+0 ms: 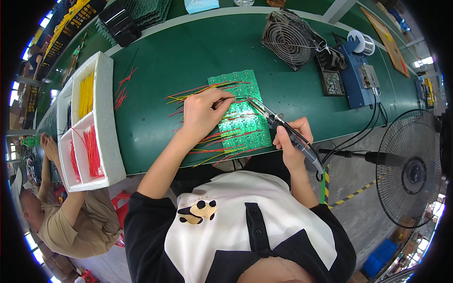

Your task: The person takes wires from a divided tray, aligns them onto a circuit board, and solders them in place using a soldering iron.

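Circuit board (244,125) — wires (177,99) across (fan (284,43) beyond)

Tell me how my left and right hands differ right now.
Your left hand pinches wire, while your right hand grips a soldering iron. The left hand overlaps the left edge of the green circuit-board panel; the right hand is past its right edge. Both are bare.

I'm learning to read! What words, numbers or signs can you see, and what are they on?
I can't quote any for you.
Pale lettering on the white-and-black shirt: faint and tiny.
Marks on the blue machine: too small.
Any print on the green circuit board: too small.
Black-and-yellow strip, upper left: blurred.
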Motion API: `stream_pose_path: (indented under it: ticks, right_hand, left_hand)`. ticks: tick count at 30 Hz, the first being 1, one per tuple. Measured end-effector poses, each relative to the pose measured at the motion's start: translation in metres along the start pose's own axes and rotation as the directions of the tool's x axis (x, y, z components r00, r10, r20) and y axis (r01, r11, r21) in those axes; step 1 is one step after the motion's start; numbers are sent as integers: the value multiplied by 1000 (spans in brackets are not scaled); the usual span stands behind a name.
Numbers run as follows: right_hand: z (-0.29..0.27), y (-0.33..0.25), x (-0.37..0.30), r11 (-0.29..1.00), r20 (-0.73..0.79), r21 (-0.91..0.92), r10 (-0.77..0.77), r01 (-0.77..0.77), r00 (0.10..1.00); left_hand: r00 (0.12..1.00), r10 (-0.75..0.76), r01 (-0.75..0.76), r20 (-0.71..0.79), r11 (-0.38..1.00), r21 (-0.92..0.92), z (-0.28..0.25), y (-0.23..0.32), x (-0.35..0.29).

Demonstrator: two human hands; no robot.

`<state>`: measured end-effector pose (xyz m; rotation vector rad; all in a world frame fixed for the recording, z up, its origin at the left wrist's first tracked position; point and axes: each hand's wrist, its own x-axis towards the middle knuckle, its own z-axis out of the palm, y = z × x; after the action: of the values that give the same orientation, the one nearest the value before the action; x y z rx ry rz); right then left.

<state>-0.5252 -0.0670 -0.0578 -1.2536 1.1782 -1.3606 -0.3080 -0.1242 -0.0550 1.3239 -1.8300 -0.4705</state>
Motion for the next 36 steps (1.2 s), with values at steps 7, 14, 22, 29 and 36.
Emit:
stream_pose_path:
  ticks: [7, 14, 22, 29, 36]
  right_hand:
    - [0, 1, 1, 1000, 7, -7, 9, -8, 1000]
    - [0, 3, -1, 1000, 4, -18, 0, 0, 1000]
    - [-2, 1, -2, 998, 37, -41, -53, 54, 998]
    - [-16, -1, -8, 997, -16, 6, -71, 71, 997]
    - [-41, -8, 6, 967, -217, -4, -249, 254, 944]
  left_hand:
    - [1000, 10, -10, -4, 1000, -11, 1, -1, 1]
    - [999, 28, -29, -15, 999, -25, 3, -1, 0]
    - [999, 36, -36, -24, 999, -12, 2, 0, 0]
    - [999, 37, -37, -25, 999, -14, 2, 0, 0]
    - [999, 25, -25, -27, 1000, -5, 2, 1, 0]
